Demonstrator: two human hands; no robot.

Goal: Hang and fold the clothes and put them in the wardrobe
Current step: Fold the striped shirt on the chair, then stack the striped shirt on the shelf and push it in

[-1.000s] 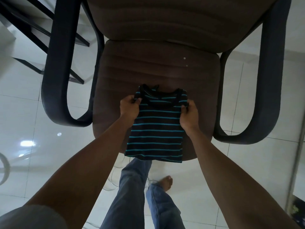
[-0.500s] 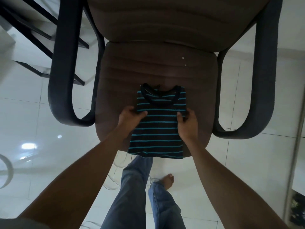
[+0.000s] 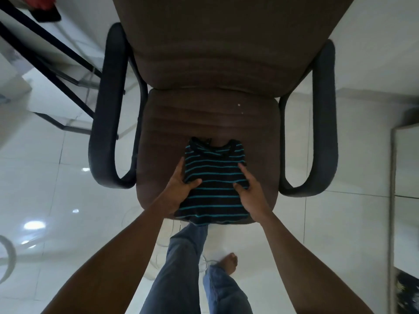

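The striped shirt [image 3: 215,177] lay flat on the front half of the chair seat [image 3: 204,118], neck toward the seat's back, hem overhanging its front edge. Left hand [image 3: 179,186] and right hand [image 3: 252,193] each pinched a side edge, thumb on top, so each grip was closed on fabric. Step judged: folding, sides apparently tucked in. Next move calls for bringing hem up to neck, edges kept square.

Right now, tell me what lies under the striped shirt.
The striped shirt lies on the brown chair seat, its hem reaching the seat's front edge. The left hand and right hand grip its sides. Whether anything else lies under the fabric is hidden.
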